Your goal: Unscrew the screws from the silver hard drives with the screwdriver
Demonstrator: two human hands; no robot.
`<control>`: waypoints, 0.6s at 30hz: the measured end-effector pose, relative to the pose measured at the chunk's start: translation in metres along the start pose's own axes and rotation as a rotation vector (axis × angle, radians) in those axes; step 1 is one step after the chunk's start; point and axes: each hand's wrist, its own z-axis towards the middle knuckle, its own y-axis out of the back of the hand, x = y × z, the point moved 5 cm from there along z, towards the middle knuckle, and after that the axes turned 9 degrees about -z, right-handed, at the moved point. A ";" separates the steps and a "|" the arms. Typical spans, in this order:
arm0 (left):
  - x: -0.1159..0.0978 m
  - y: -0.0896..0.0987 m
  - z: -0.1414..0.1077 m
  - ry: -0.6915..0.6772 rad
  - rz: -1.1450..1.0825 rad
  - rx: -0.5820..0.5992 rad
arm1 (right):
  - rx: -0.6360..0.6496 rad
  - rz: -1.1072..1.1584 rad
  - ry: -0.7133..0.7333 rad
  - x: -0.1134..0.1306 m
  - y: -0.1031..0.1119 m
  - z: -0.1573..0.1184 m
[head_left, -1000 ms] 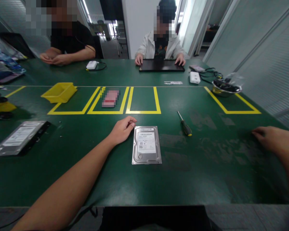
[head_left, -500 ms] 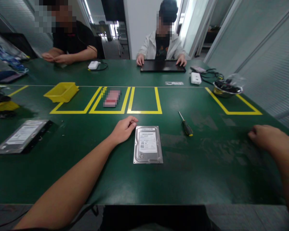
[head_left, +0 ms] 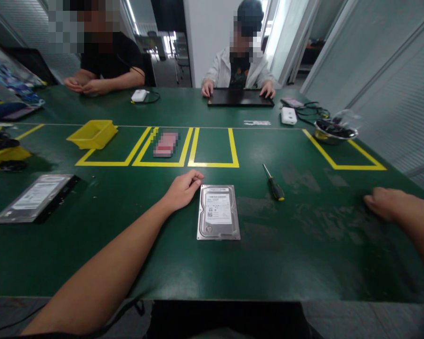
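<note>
Since the earlier frame one second back, the right hand moves slightly inward over the green table and its fingers fold in more, while the left hand keeps its place; the fixed objects all shift a little rightward in the view, which suggests a small turn of the head. Centrally, the hard drive lies flat, label up, just in front of the person. Its upper left corner is just beside the left thumb; whether the two touch cannot be told. The left fingers lie together, gently bent, with the palm hidden, so whether anything is within them cannot be told. The right hand is loosely curled near the table's right side, its grasp likewise unreadable. Between the drive and the right hand lies the screwdriver, handle toward the person and tip pointing away, apart from both. Judged from this arrangement, the step in hand is a resting stage, with neither drive nor tool visibly gripped. Any move upon the drive would call for the left fingers to spread across its edges; use of the screwdriver would call for the right hand to reach inward and open around the handle.
</note>
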 end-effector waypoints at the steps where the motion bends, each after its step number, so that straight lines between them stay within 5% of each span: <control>1: 0.000 0.000 0.000 0.000 0.000 0.000 | 0.022 -0.009 0.010 0.000 -0.001 -0.001; 9: -0.001 0.000 0.000 0.002 0.004 -0.005 | 0.097 -0.070 0.088 -0.002 -0.012 0.008; 18: -0.001 0.000 0.000 -0.001 0.008 0.000 | -0.026 -0.011 0.153 -0.001 -0.014 0.012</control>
